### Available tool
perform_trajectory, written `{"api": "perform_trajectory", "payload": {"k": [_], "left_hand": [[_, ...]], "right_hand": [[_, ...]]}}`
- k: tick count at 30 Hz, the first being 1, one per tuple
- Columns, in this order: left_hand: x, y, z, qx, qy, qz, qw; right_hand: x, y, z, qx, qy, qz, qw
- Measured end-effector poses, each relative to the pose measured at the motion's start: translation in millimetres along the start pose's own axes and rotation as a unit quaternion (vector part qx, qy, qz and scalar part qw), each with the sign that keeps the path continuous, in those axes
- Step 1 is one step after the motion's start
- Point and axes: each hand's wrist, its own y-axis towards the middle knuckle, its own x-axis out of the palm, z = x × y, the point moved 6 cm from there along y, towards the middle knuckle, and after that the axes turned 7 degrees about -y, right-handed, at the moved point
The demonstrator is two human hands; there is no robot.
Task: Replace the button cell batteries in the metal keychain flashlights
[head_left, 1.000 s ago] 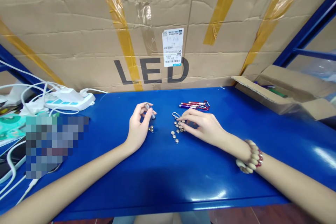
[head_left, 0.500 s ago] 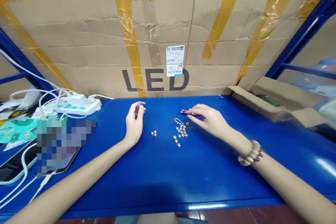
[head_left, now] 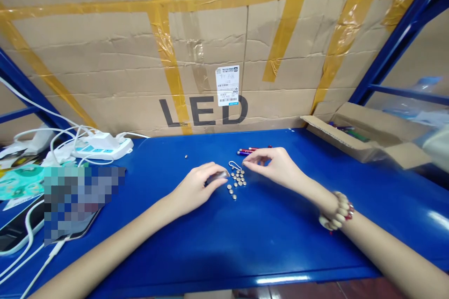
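My left hand [head_left: 199,188] is closed, with a shiny silvery piece [head_left: 220,176] between thumb and fingers; its kind is not clear. Just to its right lies a loose cluster of small round button cells [head_left: 240,180]. My right hand [head_left: 275,164] hovers over the cluster's far right side, thumb and index fingertip pinched together; anything between them is too small to name. Beside those fingertips is a white looped cord [head_left: 234,165]. Behind the right hand lie slim red and blue tubes [head_left: 244,152], partly covered by it. One small metallic piece [head_left: 186,156] sits alone beyond my left hand.
A large taped cardboard box [head_left: 122,65] stands along the back of the blue tabletop [head_left: 224,247]. On the left are a white power strip [head_left: 105,147], cables and a phone-like device [head_left: 84,224]. An open cardboard carton [head_left: 336,138] stands at the right.
My left hand has moved right and nearer, to the edge of the button cells. My right hand has left the tubes, moving slightly left to the cord. A lone metallic piece now shows on the table.
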Motion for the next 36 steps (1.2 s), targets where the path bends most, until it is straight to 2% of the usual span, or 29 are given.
{"api": "perform_trajectory", "payload": {"k": [6,11,17,22,27,30,36], "left_hand": [[11.4,3.2,22.9,-0.044,-0.036,0.009,0.998],[18.3,-0.3,25.1,-0.032,-0.057,0.025,0.998],[24.2,-10.6,16.6,0.001,-0.016,0.015,1.0],[30.0,-16.2,12.6,0.026,-0.005,0.025,0.999],[33.8,-23.0,23.2,0.077,0.005,0.035,0.996],[36.7,-26.4,27.8,0.077,0.021,0.019,0.997],[41.7,-33.6,29.7,0.113,0.066,0.026,0.991]], "right_hand": [[-4.8,-7.4,-22.4,0.001,0.175,-0.055,0.983],[3.3,-9.6,-22.1,-0.02,0.247,-0.096,0.964],[18.0,-14.7,-21.1,0.012,0.214,-0.124,0.969],[20.3,-17.6,-19.6,0.024,0.194,-0.134,0.971],[21.0,-21.6,-16.0,0.048,0.173,-0.145,0.973],[24.1,-24.0,-16.3,0.064,0.18,-0.152,0.97],[41.7,-30.8,-10.2,0.13,0.228,-0.179,0.948]]}}
